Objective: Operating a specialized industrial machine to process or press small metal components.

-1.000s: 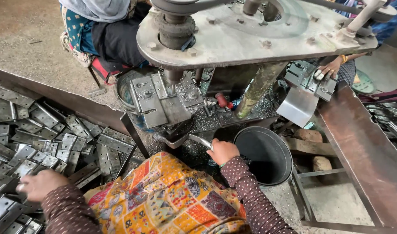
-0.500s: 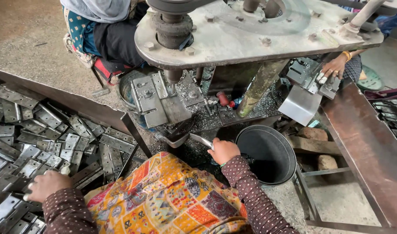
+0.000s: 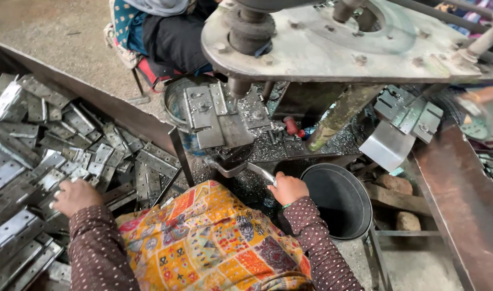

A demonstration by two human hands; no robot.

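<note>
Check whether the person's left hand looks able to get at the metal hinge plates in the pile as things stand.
Probably yes: the left hand already rests on the metal hinge plates, which lie loose in the open pile with nothing over them. The right hand is busy on the curved metal handle.

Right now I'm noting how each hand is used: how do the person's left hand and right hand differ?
The left hand lies palm down, reaching out over the heap of flat metal hinge plates; the right hand is closed in a fist around a metal handle. The left hand is out to the side by the tray, the right hand close in front of the press, beside the black bucket. Both wear dotted brown sleeves.
</note>
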